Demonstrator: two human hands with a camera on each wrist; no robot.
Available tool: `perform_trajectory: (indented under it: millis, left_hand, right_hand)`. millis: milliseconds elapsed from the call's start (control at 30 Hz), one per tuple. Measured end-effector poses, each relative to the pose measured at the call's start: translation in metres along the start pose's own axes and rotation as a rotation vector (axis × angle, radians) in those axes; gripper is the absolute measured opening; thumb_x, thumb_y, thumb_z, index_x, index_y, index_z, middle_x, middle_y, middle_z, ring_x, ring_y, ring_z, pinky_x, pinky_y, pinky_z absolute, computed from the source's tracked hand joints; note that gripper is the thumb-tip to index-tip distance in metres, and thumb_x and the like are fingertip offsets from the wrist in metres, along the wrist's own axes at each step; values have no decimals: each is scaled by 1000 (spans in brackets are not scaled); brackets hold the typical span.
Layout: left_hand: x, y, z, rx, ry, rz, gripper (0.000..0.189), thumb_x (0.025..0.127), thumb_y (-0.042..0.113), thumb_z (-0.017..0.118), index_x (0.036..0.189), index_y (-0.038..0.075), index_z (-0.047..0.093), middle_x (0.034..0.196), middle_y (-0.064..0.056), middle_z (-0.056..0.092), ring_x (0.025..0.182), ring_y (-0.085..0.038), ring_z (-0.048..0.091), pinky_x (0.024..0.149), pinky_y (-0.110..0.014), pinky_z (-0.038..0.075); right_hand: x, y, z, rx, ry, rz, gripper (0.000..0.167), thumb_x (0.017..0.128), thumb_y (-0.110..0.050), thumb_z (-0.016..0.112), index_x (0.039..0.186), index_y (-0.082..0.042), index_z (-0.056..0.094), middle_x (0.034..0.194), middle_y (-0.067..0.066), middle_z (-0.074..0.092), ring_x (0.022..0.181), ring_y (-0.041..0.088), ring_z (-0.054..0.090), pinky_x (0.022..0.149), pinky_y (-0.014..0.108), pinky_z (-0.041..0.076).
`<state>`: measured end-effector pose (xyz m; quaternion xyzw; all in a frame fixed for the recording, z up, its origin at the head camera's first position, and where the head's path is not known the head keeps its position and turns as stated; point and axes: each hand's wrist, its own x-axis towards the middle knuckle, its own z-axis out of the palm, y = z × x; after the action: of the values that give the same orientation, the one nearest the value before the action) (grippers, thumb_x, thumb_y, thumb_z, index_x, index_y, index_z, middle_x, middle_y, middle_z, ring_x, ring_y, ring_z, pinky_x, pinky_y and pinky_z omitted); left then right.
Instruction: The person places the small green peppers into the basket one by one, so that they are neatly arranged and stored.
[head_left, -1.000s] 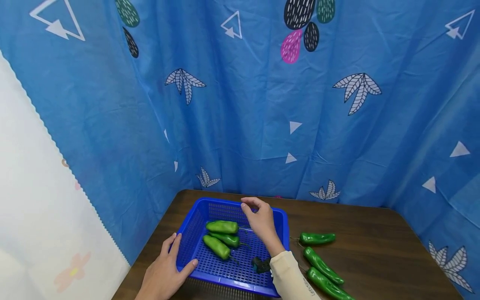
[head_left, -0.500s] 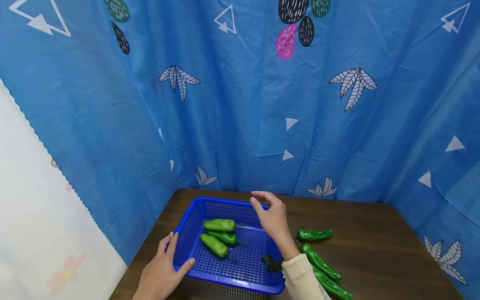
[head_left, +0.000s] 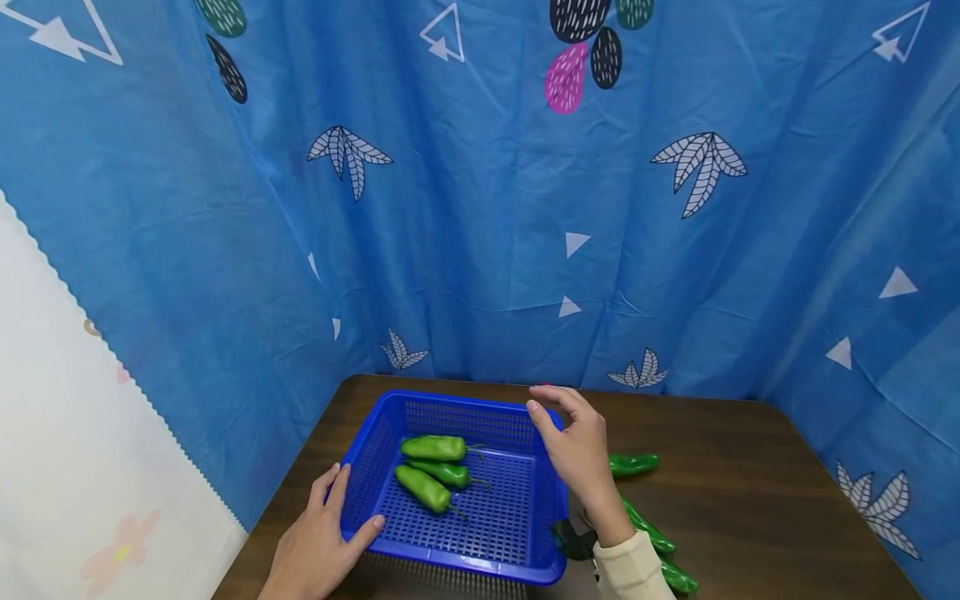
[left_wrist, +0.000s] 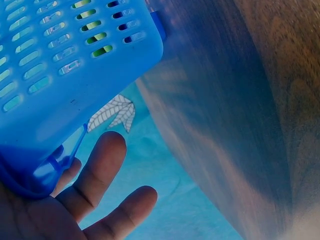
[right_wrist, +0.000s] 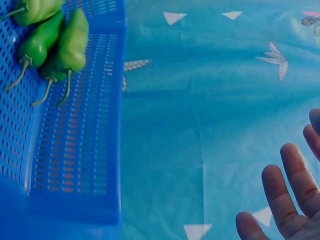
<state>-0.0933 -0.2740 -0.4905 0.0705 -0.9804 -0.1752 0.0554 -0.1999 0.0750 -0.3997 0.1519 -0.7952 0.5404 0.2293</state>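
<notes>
A blue plastic basket point(head_left: 450, 560) with slotted walls holds several green peppers point(head_left: 435, 447), bunched toward its left side with their stems pointing right. My left hand point(head_left: 315, 533) rests against the basket's left end, fingers along the rim and thumb over the near corner. In the left wrist view, the fingers point(left_wrist: 102, 172) extend loosely below the basket's slotted wall. My right hand point(head_left: 581, 446) hovers by the basket's right rim, holding nothing, its fingers softly bent. The right wrist view shows that hand's spread fingers point(right_wrist: 295, 192) apart from the basket.
Darker green peppers point(head_left: 636, 465) lie on the brown wooden table point(head_left: 735, 492) right of the basket, partly hidden by the right hand and forearm. A patterned blue curtain point(head_left: 495, 250) hangs behind, with white cloth point(head_left: 90, 417) at left. A black wrist device point(head_left: 572, 540) sits on the right wrist.
My right hand has moved rightward from above the basket's inside to its right rim, now covering part of the loose peppers. The left hand has stayed at the basket's left end.
</notes>
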Motion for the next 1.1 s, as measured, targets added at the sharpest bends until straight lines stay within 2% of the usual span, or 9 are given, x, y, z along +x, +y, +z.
perform_trajectory:
  millis: [167, 367, 467, 633, 733, 867, 1100]
  left_hand:
    - [1, -1, 0, 1, 0, -2, 109, 82, 85, 48, 157, 8, 31, 158, -16, 30, 102, -34, 70, 60, -42, 52]
    - [0, -2, -1, 0, 3, -8, 109, 82, 84, 49, 158, 8, 31, 158, -16, 29, 101, -33, 70, 59, -42, 52]
    - [0, -3, -1, -3, 11, -3, 107, 83, 83, 50, 158, 8, 31, 158, -16, 30, 100, -33, 70, 59, -41, 51]
    - [0, -3, -2, -4, 10, -5, 108, 83, 84, 49, 158, 10, 30, 158, -16, 29, 100, -34, 70, 58, -42, 51]
    - [0, -3, -3, -5, 2, -11, 108, 82, 84, 49, 159, 11, 29, 158, -16, 29, 102, -34, 70, 60, -43, 52]
    - [-1, -2, -4, -9, 4, -4, 106, 84, 83, 50, 158, 10, 29, 158, -16, 30, 103, -34, 69, 60, -43, 52]
    - [0, -2, -2, -19, 16, 15, 106, 84, 82, 50, 158, 9, 30, 157, -16, 30, 102, -33, 70, 59, -41, 52]
  right_hand:
    - [-7, -1, -15, -33, 44, 24, 18, 92, -25, 75, 110, -27, 75, 115, -12, 71, 113, 7, 64, 98, 35, 50]
    - [-17, 0, -33, -65, 92, 63, 20, 91, -24, 76, 111, -23, 75, 114, -10, 72, 111, 6, 63, 97, 25, 46]
    - [-25, 3, -41, -98, 114, 111, 20, 91, -24, 76, 111, -24, 75, 114, -10, 72, 110, 0, 62, 95, 18, 44]
    - [-40, 11, -51, -167, 137, 218, 19, 91, -29, 75, 111, -26, 76, 114, -9, 73, 106, -10, 57, 92, 15, 44]
    - [-50, 18, -54, -216, 136, 275, 21, 91, -35, 75, 111, -29, 75, 114, -11, 73, 104, -11, 56, 88, 12, 44]
    - [-61, 24, -57, -265, 132, 322, 19, 91, -35, 75, 110, -32, 75, 111, -13, 73, 102, -6, 59, 87, 16, 45]
    - [-84, 35, -68, -380, 128, 337, 18, 89, -36, 77, 107, -33, 76, 107, -12, 74, 105, 5, 65, 91, 22, 49]
